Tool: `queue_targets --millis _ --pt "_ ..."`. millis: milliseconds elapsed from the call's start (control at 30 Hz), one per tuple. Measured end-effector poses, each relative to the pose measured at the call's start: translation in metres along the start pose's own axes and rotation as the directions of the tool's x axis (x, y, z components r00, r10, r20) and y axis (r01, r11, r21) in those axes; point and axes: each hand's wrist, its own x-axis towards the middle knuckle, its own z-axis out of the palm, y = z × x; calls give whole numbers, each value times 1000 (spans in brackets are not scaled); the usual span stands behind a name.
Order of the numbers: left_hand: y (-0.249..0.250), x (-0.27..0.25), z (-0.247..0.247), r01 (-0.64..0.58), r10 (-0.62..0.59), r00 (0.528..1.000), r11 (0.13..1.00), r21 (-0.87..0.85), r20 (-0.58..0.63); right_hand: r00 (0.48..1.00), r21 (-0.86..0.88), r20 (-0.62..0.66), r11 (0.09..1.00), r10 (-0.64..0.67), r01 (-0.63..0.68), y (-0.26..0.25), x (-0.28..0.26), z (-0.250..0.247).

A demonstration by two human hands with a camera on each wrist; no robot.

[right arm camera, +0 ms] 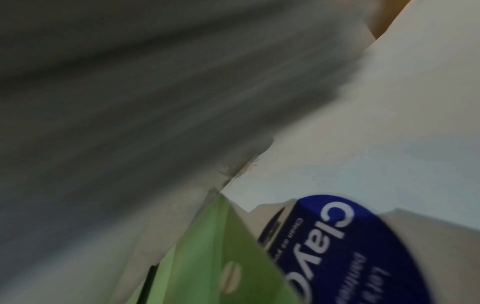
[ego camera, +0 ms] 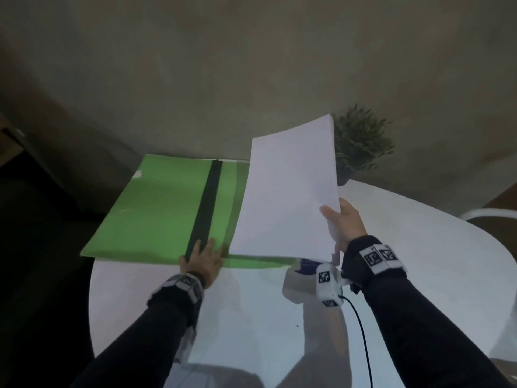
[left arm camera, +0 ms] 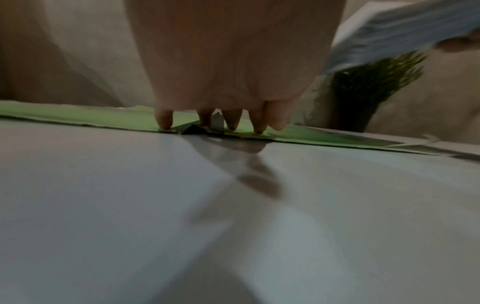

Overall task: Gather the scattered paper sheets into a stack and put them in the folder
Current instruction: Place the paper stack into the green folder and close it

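A green folder (ego camera: 156,208) with a black spine lies open on the far left of the white table (ego camera: 419,261), its left half over the edge. My left hand (ego camera: 202,260) presses flat on its near edge by the spine, fingers straight; in the left wrist view the fingertips (left arm camera: 165,121) rest on the green folder (left arm camera: 103,117). My right hand (ego camera: 342,222) grips a stack of white sheets (ego camera: 288,189) by its right edge, tilted above the folder's right half. The right wrist view shows the stack's underside (right arm camera: 130,102) and a corner of the folder (right arm camera: 207,257).
A small potted plant (ego camera: 361,141) stands at the back of the table behind the sheets. A white container with a blue label (right arm camera: 363,246) sits under my right wrist near the folder's corner. A white chair back (ego camera: 486,212) shows at the right.
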Motion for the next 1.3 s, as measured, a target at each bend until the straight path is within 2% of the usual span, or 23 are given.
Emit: queue_targets --millis 67,167,200,233,267,300,333,400,433,500,567,600,700,733,767,800,867,967,1033,1100,1133,1200,1300 --pt "11 -9 7 -56 56 998 998 5 -8 1000 14 20 1000 10 -10 -5 9 8" --pt "15 -17 17 -131 103 982 976 -174 -160 998 -4 37 999 53 -53 0 25 15" --pt "17 -21 16 -184 97 960 925 -332 -262 997 -24 38 997 73 -72 4 28 17" --pt "17 -23 15 -246 53 928 831 -498 -370 995 -46 37 995 95 -93 10 30 17" --pt "16 -24 13 -288 -32 892 727 -623 -451 992 -78 25 990 122 -120 18 31 17" --pt "14 -26 8 -270 -176 860 638 -721 -478 988 -114 9 982 151 -149 26 32 16" --pt "11 -29 3 -210 -340 824 561 -801 -454 984 -150 -8 972 179 -178 36 32 14" --pt "3 -32 -8 -23 -639 719 373 -928 -274 972 -233 -26 944 235 -235 55 34 10" --pt "-2 -32 -13 74 -730 671 242 -967 -132 966 -267 -26 930 257 -254 63 34 8" --pt "-12 -31 -18 213 -784 610 18 -977 118 965 -328 -27 909 261 -255 72 33 8" --pt "-26 -18 -13 233 -750 599 -171 -957 280 970 -419 -16 879 243 -227 73 30 9" --pt "-30 -12 -11 223 -733 603 -226 -948 317 972 -461 -12 861 235 -214 73 31 9" --pt "-40 6 -3 171 -681 667 -255 -952 302 970 -533 -19 818 244 -216 72 32 9" --pt "-40 6 -6 129 -672 666 -324 -937 324 967 -548 -27 806 253 -226 73 34 9" --pt "-41 3 -10 67 -649 665 -442 -895 370 964 -558 -36 794 264 -239 74 35 10" --pt "-42 1 -13 36 -630 672 -497 -867 389 964 -573 -41 784 264 -239 73 35 12" --pt "-45 -4 -18 -16 -624 694 -511 -859 358 962 -598 -65 761 267 -252 71 38 15" --pt "-48 -9 -23 -120 -675 653 -540 -833 343 954 -623 -85 731 289 -277 67 41 19" --pt "-36 -15 -28 -183 -751 621 -418 -890 225 949 -637 -91 715 301 -288 64 42 21" --pt "-16 -28 -40 -311 -786 616 -311 -898 59 944 -653 -104 694 313 -302 60 42 21" --pt "-5 -33 -47 -360 -774 632 -250 -899 -38 943 -664 -103 684 316 -301 58 42 21" --pt "22 -48 -56 -449 -719 654 -121 -886 -233 939 -678 -102 668 328 -307 59 44 20" --pt "50 -56 -56 -557 -495 735 -52 -829 -463 935 -646 -88 695 343 -316 60 45 20"
